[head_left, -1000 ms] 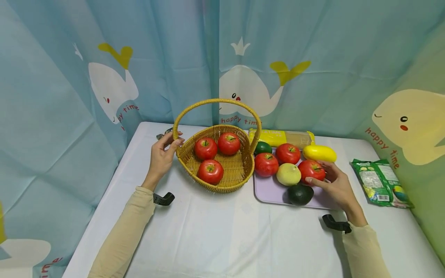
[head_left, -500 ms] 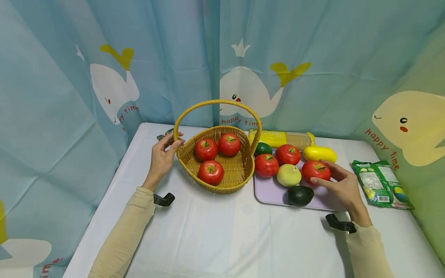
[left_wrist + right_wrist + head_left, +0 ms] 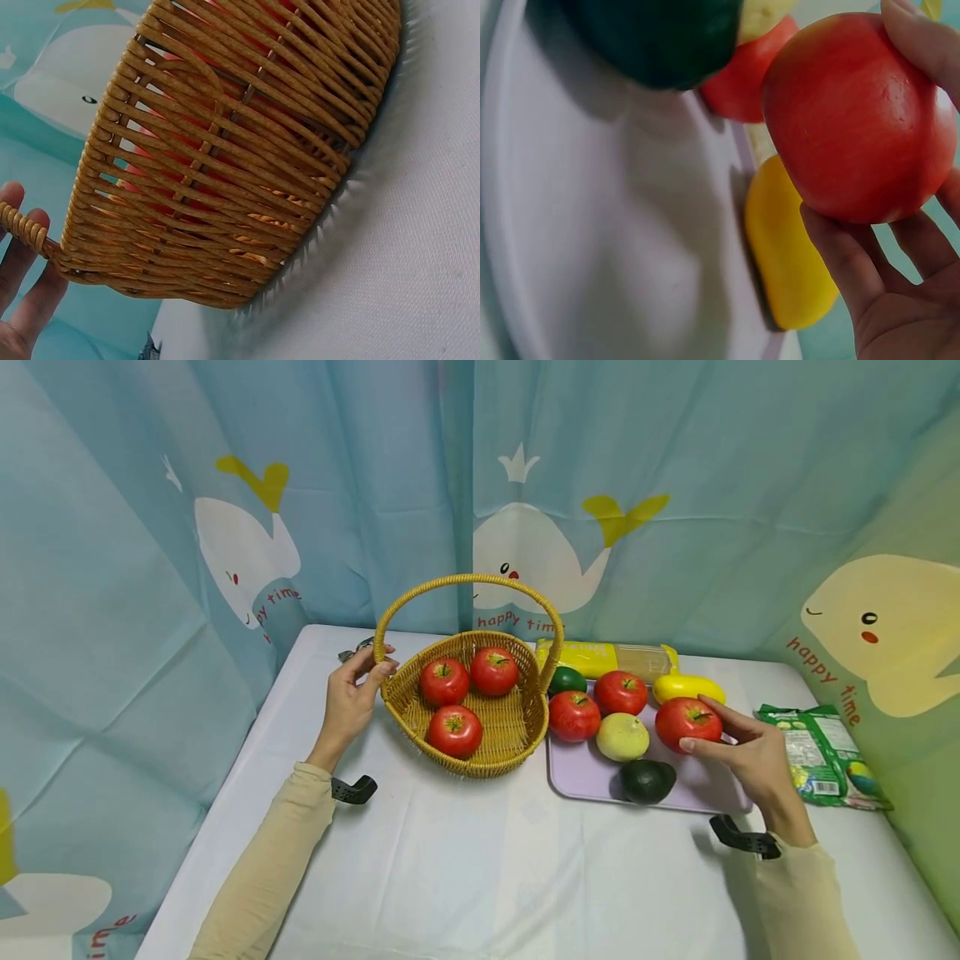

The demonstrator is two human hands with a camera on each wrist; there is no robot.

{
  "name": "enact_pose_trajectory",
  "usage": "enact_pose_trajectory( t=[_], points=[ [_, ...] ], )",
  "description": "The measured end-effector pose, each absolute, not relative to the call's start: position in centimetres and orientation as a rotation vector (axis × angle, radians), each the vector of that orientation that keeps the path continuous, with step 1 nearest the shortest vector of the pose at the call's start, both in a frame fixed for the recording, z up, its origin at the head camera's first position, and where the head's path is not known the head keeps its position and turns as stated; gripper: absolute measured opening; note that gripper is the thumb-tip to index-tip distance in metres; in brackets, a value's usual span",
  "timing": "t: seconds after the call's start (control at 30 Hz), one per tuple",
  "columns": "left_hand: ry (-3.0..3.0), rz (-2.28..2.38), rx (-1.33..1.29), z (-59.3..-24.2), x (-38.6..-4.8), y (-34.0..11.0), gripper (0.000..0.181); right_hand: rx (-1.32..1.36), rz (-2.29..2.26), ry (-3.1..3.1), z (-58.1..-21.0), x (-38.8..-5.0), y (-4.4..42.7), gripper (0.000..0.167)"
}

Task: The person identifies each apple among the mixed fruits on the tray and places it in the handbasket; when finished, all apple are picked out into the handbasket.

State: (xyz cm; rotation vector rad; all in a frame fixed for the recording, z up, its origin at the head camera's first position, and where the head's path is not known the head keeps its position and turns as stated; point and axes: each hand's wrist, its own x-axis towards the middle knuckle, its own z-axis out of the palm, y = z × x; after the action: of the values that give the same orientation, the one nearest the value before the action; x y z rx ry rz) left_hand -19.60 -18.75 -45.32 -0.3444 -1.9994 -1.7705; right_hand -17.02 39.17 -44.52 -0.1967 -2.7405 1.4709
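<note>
A glossy, round red apple point(image 3: 688, 724) is hanging over the right part of a flat, pale purple rectangular tray point(image 3: 577, 779), partly hiding a smooth, oblong yellow fruit point(image 3: 690, 688) behind it. The right hand point(image 3: 759, 764) is pinching this apple, thumb on its near side and fingers on its far side, while also covering the left edge of a shiny green printed bag point(image 3: 828, 756). The left hand point(image 3: 349, 703) is pinching the left foot of the arched handle of a golden-brown woven basket point(image 3: 510, 731); the left wrist view is cutting off both hand and basket. The handle is overlapping a long yellow-and-clear packet point(image 3: 585, 657). A small silvery object point(image 3: 357, 649) is lying beyond the left hand, too hidden to make out.

Six red apples are showing: one in hand, three sitting in the basket, two lying on the tray. Two dark green fruits point(image 3: 647, 782) and one pale yellow-green round fruit point(image 3: 622, 737) are lying there too.
</note>
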Motion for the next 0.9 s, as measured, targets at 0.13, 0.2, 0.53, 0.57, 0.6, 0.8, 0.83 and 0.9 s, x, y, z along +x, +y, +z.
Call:
enact_pose_trajectory(
  t=[0.13, 0.2, 0.53, 0.57, 0.6, 0.8, 0.83, 0.9],
  points=[
    [-1.997, -1.777, -0.344, -45.3, -19.7, -18.8, 0.025, -0.137, 1.502, -2.698, -43.7, -17.2, 38.7, 0.073],
    [-2.005, -1.772, -0.34, -45.3, -19.7, -18.8, 0.026, -0.093, 1.524, -2.686, -43.3, -17.2, 38.4, 0.073],
    [-2.012, -1.765, -0.326, -45.5, -19.7, -18.8, 0.025, 0.111, 1.855, -2.506, -40.9, -17.2, 35.6, 0.07],
    [-2.013, -1.766, -0.324, -45.5, -19.7, -18.8, 0.025, 0.131, 1.877, -2.489, -40.7, -17.3, 35.3, 0.07],
    [-2.012, -1.767, -0.323, -45.5, -19.7, -18.8, 0.025, 0.153, 1.893, -2.477, -40.5, -17.3, 35.0, 0.07],
    [-2.005, -1.765, -0.336, -45.5, -19.7, -18.8, 0.024, 0.285, 1.934, -2.417, -39.7, -17.4, 33.6, 0.065],
    [-2.004, -1.765, -0.339, -45.6, -19.7, -18.8, 0.024, 0.3, 1.938, -2.409, -39.6, -17.4, 33.3, 0.065],
    [-2.0, -1.763, -0.347, -45.6, -19.7, -18.8, 0.024, 0.326, 1.937, -2.399, -39.3, -17.5, 32.8, 0.064]
  ],
)
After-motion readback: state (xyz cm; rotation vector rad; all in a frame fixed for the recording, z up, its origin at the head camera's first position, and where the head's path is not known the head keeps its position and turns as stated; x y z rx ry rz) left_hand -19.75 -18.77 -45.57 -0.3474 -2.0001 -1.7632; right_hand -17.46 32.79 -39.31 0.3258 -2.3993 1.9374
